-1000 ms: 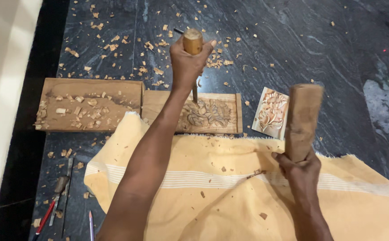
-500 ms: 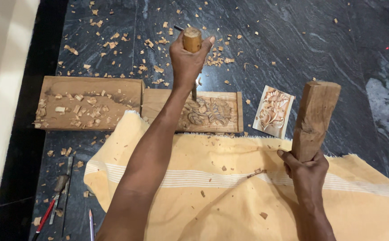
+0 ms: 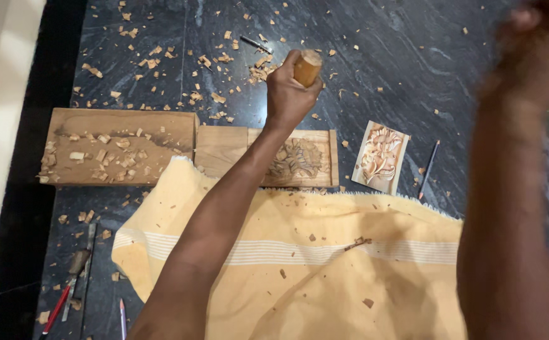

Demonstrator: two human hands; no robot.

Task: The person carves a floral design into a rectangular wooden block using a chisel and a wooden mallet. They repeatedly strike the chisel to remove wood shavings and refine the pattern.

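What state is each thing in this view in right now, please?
Left hand: closed around the chisel handle.
Chisel handle: upright, over the carved panel.
Right hand: raised high, blurred; what it holds cannot be told.
Carved panel: flat, partly carved.
Long board: flat, strewn with chips.
Small relief piece: lying apart on the floor.
Yellow cloth: spread out, flecked with chips.
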